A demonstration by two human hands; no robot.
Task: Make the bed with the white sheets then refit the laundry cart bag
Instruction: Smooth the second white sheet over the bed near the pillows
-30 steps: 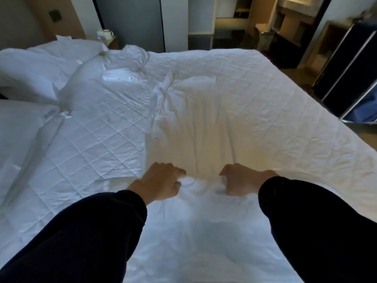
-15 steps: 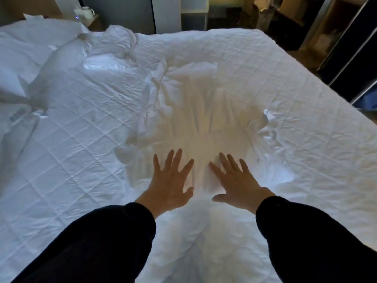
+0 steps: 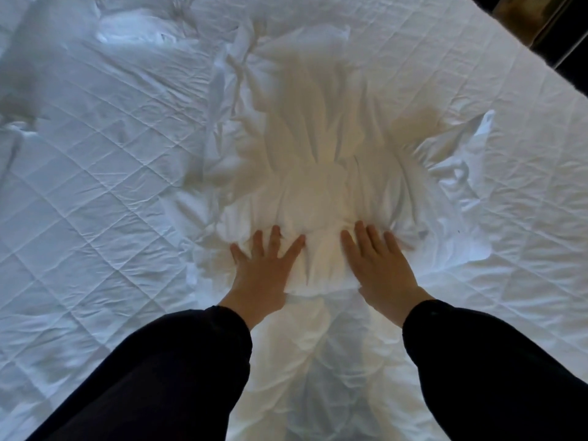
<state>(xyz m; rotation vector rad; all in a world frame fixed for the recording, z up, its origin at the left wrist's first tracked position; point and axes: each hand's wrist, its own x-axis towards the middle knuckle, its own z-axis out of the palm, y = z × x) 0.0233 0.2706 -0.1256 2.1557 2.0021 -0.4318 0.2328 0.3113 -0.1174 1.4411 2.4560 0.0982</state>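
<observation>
The white sheet [image 3: 318, 173] lies crumpled in a loose mound on the bed, folds fanning out from a thick gathered knot at its near side, and a narrower tail of the same cloth runs from that knot back toward the person. On the knot rest both hands, palms down. The left hand [image 3: 264, 272] presses the knot's left part, its fingers [image 3: 275, 237] straight and fanned apart. The right hand [image 3: 378, 268] presses the knot's right part, its fingers [image 3: 361, 233] straight and lying closer together. Neither hand pinches any cloth. Dark sleeves [image 3: 178, 370] cover both forearms.

All around the sheet the quilted mattress pad [image 3: 95, 192] shows bare, to its left, right and far side. Beyond the sheet's far left corner sits a blurred heap of white linen [image 3: 127, 36]; what it is I cannot tell. Past the sheet's far right corner the bed ends at a dark strip [image 3: 560, 33].

The step in hand looks like the first one, spreading the sheet, and it is barely begun. Next, I judge, the flat hands must close on an edge or corner and draw the cloth outward over the pad. The laundry cart bag is not in view.
</observation>
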